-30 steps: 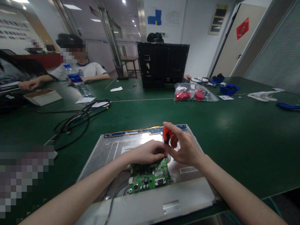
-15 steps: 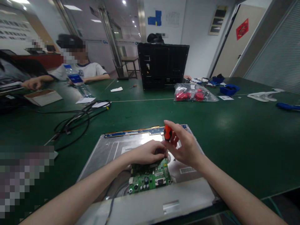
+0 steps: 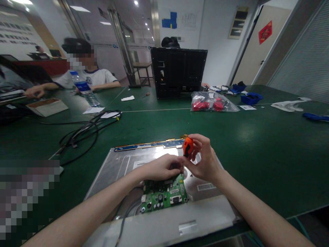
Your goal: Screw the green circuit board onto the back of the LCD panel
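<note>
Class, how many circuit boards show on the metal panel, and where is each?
2: the green board, partly hidden by the left hand, and the narrow blue board along the far edge of the panel, partly behind the right hand. Others may be hidden.

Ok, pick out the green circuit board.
It's the broad board partly beneath the left hand; the other, a narrow blue board, runs along the far edge of the metal panel.
</note>
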A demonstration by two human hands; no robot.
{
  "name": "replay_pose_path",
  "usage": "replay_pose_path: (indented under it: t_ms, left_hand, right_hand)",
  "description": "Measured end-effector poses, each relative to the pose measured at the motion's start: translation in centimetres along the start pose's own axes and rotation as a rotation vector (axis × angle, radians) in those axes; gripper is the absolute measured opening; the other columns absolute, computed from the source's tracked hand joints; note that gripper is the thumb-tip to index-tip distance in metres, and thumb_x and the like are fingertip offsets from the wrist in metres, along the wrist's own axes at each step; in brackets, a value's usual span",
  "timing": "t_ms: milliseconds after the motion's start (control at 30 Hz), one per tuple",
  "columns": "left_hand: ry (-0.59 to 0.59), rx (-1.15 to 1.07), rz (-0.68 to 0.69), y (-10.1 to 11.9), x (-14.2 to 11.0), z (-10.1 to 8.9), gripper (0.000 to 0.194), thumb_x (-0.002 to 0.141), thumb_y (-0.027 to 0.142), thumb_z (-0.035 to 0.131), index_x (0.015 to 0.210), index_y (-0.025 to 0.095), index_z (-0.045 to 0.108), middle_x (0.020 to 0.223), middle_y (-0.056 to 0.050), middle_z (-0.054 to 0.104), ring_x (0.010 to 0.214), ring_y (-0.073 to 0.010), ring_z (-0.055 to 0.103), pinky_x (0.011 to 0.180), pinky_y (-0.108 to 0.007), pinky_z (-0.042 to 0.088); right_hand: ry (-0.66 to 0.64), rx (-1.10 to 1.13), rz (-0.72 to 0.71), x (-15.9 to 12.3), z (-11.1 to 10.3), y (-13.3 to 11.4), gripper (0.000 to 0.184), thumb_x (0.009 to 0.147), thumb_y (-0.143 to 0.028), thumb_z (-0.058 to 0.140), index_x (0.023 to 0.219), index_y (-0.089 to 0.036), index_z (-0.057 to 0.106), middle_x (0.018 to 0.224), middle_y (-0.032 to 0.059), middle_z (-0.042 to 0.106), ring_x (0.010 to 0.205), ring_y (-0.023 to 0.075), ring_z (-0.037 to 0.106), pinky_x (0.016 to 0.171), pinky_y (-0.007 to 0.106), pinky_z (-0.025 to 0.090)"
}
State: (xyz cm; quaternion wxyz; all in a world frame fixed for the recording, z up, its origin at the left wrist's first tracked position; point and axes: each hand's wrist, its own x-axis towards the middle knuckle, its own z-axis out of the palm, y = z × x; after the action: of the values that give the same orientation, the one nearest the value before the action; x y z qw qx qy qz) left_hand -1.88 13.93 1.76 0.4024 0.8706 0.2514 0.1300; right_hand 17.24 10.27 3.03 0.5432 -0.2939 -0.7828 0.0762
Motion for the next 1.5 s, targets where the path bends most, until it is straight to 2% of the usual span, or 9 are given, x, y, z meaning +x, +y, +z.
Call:
replay_pose_path:
  t_ms: [333, 567, 833, 933, 1233, 1400, 1500]
  left_hand:
    - [0.011, 0.013, -0.022, -0.23, -0.13, 0.13, 0.008, 0.087, 0.02, 0.058, 0.089, 0.016, 0.065, 0.085, -0.005, 0.068, 0.08, -0.0211, 0.061, 0.075, -0.03, 0.048]
    - [-0.008, -0.036, 0.027, 0.11, 0.05, -0.04, 0.007, 0.087, 0.019, 0.057, 0.087, 0.017, 0.064, 0.083, -0.003, 0.067, 0.077, -0.0194, 0.06, 0.073, -0.028, 0.046]
    - [0.01, -0.006, 0.013, 0.09, 0.0, -0.01, 0.009, 0.086, 0.02, 0.057, 0.088, 0.016, 0.065, 0.084, -0.004, 0.067, 0.077, -0.02, 0.062, 0.072, -0.029, 0.047]
    - [0.011, 0.019, 0.002, 0.12, -0.07, 0.04, 0.01, 0.086, 0.019, 0.057, 0.089, 0.016, 0.066, 0.084, -0.004, 0.068, 0.078, -0.0201, 0.062, 0.072, -0.029, 0.048]
    - [0.018, 0.029, 0.003, -0.07, -0.01, 0.07, 0.009, 0.086, 0.02, 0.057, 0.088, 0.017, 0.065, 0.085, -0.004, 0.068, 0.078, -0.0202, 0.061, 0.073, -0.029, 0.048]
    - [0.013, 0.032, 0.011, 0.12, 0.07, -0.04, 0.008, 0.085, 0.018, 0.057, 0.085, 0.017, 0.064, 0.083, -0.003, 0.067, 0.076, -0.0189, 0.059, 0.071, -0.028, 0.046]
    - [0.006, 0.019, 0.02, 0.26, 0.12, -0.12, 0.009, 0.085, 0.018, 0.057, 0.086, 0.017, 0.065, 0.083, -0.003, 0.068, 0.076, -0.0188, 0.059, 0.072, -0.028, 0.047]
  right_hand:
    - [0.015, -0.079, -0.006, 0.54, -0.43, -0.71, 0.043, 0.091, -0.022, 0.062, 0.131, -0.026, 0.045, 0.1, 0.0021, 0.055, 0.055, 0.0064, 0.05, 0.046, 0.021, 0.047]
    - [0.018, -0.03, 0.009, 0.34, -0.32, -0.73, 0.059, 0.085, -0.011, 0.055, 0.14, -0.024, 0.037, 0.087, -0.0012, 0.058, 0.057, 0.0093, 0.056, 0.045, 0.019, 0.047]
    - [-0.012, -0.065, -0.032, 0.52, -0.42, -0.29, 0.053, 0.09, -0.021, 0.064, 0.138, -0.03, 0.043, 0.099, 0.0015, 0.057, 0.06, 0.0084, 0.053, 0.047, 0.02, 0.047]
    - [-0.033, -0.082, -0.012, 0.56, -0.44, -0.3, 0.052, 0.092, -0.021, 0.064, 0.139, -0.031, 0.044, 0.095, 0.0002, 0.057, 0.059, 0.0083, 0.051, 0.05, 0.022, 0.049]
    - [-0.065, -0.053, -0.025, 0.45, -0.32, -0.52, 0.062, 0.091, -0.016, 0.054, 0.149, -0.026, 0.033, 0.087, 0.0, 0.062, 0.057, 0.0105, 0.055, 0.049, 0.023, 0.05]
    - [-0.057, -0.035, 0.023, 0.24, -0.32, -0.45, 0.064, 0.086, -0.012, 0.053, 0.145, -0.024, 0.031, 0.078, -0.0031, 0.059, 0.052, 0.0103, 0.053, 0.045, 0.021, 0.047]
    - [-0.072, -0.032, 0.028, 0.25, -0.38, -0.35, 0.061, 0.086, -0.016, 0.056, 0.142, -0.025, 0.033, 0.078, -0.0034, 0.058, 0.052, 0.0102, 0.053, 0.043, 0.021, 0.045]
